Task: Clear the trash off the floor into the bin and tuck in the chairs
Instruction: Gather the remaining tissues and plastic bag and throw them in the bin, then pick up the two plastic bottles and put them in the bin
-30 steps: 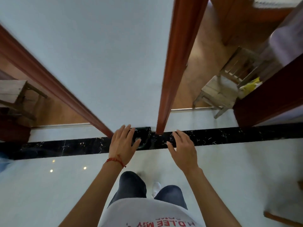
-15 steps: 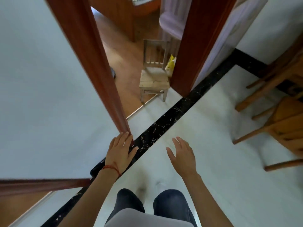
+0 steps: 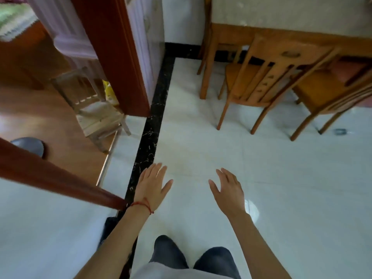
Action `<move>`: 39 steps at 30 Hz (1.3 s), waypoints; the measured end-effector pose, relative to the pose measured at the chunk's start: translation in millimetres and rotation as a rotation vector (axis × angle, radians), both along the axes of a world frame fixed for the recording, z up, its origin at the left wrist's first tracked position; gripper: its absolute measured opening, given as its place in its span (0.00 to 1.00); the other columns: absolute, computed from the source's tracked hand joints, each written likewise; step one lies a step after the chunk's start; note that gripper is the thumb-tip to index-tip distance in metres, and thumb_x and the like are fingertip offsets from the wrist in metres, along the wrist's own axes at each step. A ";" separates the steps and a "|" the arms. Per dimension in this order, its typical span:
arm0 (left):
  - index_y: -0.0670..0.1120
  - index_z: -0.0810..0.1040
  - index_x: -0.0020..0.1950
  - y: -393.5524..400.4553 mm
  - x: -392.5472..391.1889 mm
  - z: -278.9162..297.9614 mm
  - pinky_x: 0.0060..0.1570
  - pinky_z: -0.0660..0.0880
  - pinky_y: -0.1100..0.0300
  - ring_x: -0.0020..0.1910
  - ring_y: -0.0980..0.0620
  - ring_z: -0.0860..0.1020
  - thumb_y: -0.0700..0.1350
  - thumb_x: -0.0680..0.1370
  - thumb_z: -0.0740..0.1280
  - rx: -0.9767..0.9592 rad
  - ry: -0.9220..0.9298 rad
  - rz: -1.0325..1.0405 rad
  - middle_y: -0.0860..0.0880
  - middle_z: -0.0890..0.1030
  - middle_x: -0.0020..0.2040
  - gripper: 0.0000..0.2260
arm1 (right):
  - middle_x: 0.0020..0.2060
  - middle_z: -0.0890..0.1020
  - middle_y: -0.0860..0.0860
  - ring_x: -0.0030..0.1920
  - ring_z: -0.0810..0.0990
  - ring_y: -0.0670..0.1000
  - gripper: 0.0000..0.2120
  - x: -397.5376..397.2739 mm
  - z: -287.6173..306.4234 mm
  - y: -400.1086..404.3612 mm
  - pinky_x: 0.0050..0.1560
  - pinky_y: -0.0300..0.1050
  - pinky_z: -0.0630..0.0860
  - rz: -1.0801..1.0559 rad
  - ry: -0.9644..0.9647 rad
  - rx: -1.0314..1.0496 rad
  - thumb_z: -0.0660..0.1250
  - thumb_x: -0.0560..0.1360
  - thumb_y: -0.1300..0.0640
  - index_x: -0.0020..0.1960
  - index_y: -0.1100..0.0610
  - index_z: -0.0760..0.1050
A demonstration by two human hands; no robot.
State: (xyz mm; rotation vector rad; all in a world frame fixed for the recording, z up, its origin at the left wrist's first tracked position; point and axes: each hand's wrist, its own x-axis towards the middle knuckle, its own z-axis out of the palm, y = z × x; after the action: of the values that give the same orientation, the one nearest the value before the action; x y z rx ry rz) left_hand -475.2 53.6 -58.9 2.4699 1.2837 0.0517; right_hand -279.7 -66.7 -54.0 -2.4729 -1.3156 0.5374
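Left hand (image 3: 151, 185) with red thread bracelet: fingers spread wide, nothing held. Right hand (image 3: 229, 190): same, loosely spread. Far ahead of right hand, small grey scrap (image 3: 340, 131) on white tiled floor (image 3: 281, 178), beside brown wooden slat-back chairs (image 3: 259, 77).

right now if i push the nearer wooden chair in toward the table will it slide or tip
The wooden chair would probably slide readily: its slim legs stand on glossy white floor tile. It looks rigid and moderately light, with a slatted open back. A push high on the backrest might rock it forward, so pushing low seems safer. Both the left hand and right hand are free.
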 end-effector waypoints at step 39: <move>0.38 0.78 0.55 -347.5 342.3 6.5 0.54 0.73 0.43 0.55 0.38 0.78 0.54 0.73 0.55 0.037 -0.144 -1.371 0.38 0.80 0.55 0.24 | 0.67 0.71 0.56 0.68 0.67 0.56 0.23 51.1 -5.5 -446.8 0.65 0.51 0.65 -1.441 -0.062 0.038 0.61 0.77 0.48 0.67 0.59 0.68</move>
State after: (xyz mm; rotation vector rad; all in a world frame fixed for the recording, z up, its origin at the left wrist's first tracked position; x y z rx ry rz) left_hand -132.8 -293.9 -52.4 2.7433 -0.6107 -0.0936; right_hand -228.6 -513.5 -59.5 -2.6039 0.5933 0.0350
